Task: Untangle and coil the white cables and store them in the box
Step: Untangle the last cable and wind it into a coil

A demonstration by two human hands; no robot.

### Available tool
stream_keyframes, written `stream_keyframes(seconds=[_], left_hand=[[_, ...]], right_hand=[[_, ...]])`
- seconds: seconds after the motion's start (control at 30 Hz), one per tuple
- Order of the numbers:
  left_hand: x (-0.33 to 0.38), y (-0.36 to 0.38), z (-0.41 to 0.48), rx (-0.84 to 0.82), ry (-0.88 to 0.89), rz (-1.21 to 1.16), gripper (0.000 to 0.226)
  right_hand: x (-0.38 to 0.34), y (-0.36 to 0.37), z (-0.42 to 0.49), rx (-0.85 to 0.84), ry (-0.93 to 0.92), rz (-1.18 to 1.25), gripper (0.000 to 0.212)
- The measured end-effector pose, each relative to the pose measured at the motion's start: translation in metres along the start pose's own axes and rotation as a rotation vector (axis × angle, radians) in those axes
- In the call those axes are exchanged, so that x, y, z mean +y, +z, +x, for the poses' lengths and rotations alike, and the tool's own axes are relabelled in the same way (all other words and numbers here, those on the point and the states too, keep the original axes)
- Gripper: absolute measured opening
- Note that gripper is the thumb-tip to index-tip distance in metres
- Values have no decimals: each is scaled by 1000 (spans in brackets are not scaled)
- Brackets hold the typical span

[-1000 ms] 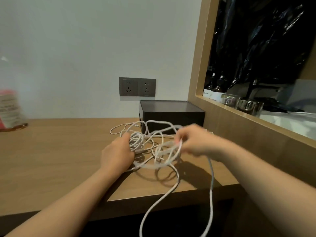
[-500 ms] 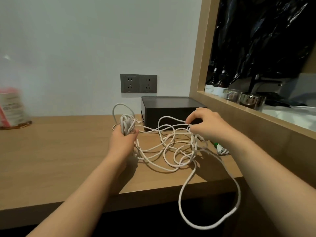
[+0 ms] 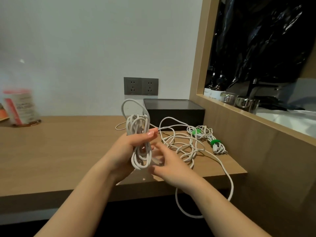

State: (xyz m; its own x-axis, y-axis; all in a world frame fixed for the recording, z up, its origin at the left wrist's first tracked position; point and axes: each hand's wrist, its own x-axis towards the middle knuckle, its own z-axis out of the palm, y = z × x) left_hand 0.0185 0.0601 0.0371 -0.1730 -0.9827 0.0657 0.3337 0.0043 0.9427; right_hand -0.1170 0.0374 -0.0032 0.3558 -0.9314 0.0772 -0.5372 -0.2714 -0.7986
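Note:
My left hand (image 3: 130,147) grips an upright coil of white cable (image 3: 139,132), several loops rising above and hanging below the fist. My right hand (image 3: 168,162) sits just right of the coil's lower end with fingers spread toward it; the fingertips are blurred. A loose tangle of white cable (image 3: 183,144) lies on the wooden desk (image 3: 59,151) to the right, with one long loop (image 3: 227,183) hanging over the front edge. Two small cable bundles with green ties (image 3: 212,141) lie at the far right. The dark box (image 3: 174,113) stands open at the back.
A double wall socket (image 3: 141,86) is above the box. A red-and-white canister (image 3: 21,106) stands at the desk's far left. A wooden-framed niche (image 3: 239,108) on the right holds bottles and glass jars.
My left hand has lifted the coil higher and closer to me. My right hand let go of the tangle near the box and moved left to the coil's lower end.

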Motion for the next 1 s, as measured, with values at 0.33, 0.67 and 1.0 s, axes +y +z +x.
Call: stream_keyframes(seconds=[0.33, 0.67, 1.0], left_hand=[[0, -17, 43, 95, -4, 232, 14], [-18, -20, 50, -233, -187, 142, 9], [-16, -21, 51, -207, -57, 628, 11]], right_hand=[[24, -39, 35, 518, 145, -790, 26], [-15, -44, 49, 143, -314, 340, 47], [-18, -33, 43, 246, -430, -3, 14]])
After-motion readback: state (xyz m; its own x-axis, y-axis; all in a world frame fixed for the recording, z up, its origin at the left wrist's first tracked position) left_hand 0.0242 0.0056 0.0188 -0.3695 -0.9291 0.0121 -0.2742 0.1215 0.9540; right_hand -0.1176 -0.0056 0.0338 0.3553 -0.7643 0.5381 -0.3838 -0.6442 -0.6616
